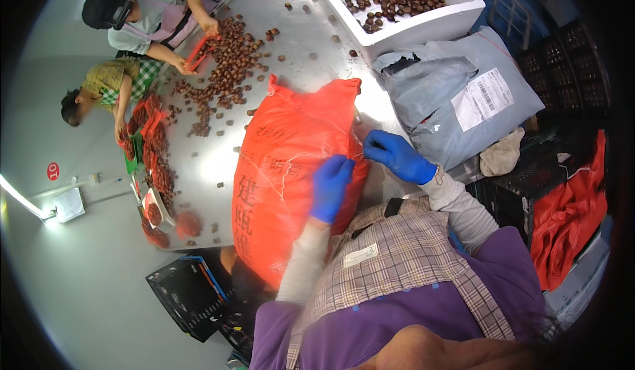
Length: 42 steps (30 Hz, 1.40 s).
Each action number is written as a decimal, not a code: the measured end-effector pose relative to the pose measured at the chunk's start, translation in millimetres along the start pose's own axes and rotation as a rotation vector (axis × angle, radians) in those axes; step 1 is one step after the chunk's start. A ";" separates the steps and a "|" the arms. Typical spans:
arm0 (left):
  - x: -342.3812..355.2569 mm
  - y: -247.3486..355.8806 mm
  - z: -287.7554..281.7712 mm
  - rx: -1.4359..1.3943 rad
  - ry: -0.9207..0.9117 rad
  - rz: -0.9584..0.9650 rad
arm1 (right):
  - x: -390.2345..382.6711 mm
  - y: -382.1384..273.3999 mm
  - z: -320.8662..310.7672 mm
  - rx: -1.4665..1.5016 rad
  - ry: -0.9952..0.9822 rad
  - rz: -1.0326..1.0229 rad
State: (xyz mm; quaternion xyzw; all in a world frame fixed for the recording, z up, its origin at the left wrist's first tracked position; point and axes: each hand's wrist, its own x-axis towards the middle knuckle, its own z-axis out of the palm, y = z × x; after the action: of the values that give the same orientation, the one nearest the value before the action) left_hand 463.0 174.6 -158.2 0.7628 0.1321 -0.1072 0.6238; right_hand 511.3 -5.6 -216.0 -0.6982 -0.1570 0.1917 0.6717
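Observation:
A large, full red sack point(291, 165) lies in front of me on the metal table, with dark printing on its side. Loose white thread point(281, 178) runs across its surface. My left hand point(331, 188), in a blue glove and a little blurred, is at the sack's right part with its fingers pinched together. Just right of the sack's edge, my right hand point(399, 158), also gloved in blue, has its thumb and forefinger closed in a pinch. Whatever is between the fingers of either hand is too small to make out.
The metal table point(317, 59) carries a heap of brown chestnuts point(228, 65). At back right are a white foam box point(423, 22) of chestnuts and a grey plastic bag point(456, 98). Two people work at the left edge. Black crates point(188, 297) and red sacks point(569, 218) flank me.

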 end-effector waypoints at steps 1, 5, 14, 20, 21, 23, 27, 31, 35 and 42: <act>1.2 -0.1 0.1 0.001 0.002 -0.010 | 2.0 2.2 5.6 0.018 0.047 -0.032; 7.2 8.2 1.8 -0.009 0.022 -0.048 | 14.3 -2.2 18.4 0.469 0.016 0.129; 13.9 1.9 5.0 0.096 0.088 -0.044 | 49.0 -1.4 -10.0 0.494 -0.403 0.123; 13.5 -9.8 4.1 0.070 0.080 -0.145 | 43.9 10.3 -10.6 0.615 -0.317 0.165; 14.3 -9.1 4.9 0.064 0.084 -0.125 | 46.7 19.5 -16.5 0.560 -0.221 0.207; 9.9 -1.7 5.3 0.061 0.096 -0.086 | 60.9 49.0 -31.6 0.457 -0.031 0.281; -4.5 35.0 15.3 0.474 0.280 0.200 | 85.0 120.0 -35.5 -0.208 0.262 0.202; 5.7 44.6 27.9 1.192 0.166 0.560 | 113.5 82.8 -6.4 -0.679 0.262 0.210; 23.9 23.8 24.9 1.410 0.151 0.565 | 127.8 114.3 9.1 -0.758 0.199 -0.185; 31.2 16.5 -2.8 0.431 0.060 0.105 | 85.6 124.9 -15.7 0.014 0.163 0.407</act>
State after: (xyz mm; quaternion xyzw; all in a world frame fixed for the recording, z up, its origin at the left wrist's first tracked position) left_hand 497.8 176.4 -152.6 0.8873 0.0846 -0.0775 0.4467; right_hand 589.1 15.4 -345.1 -0.7240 0.0431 0.2675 0.6343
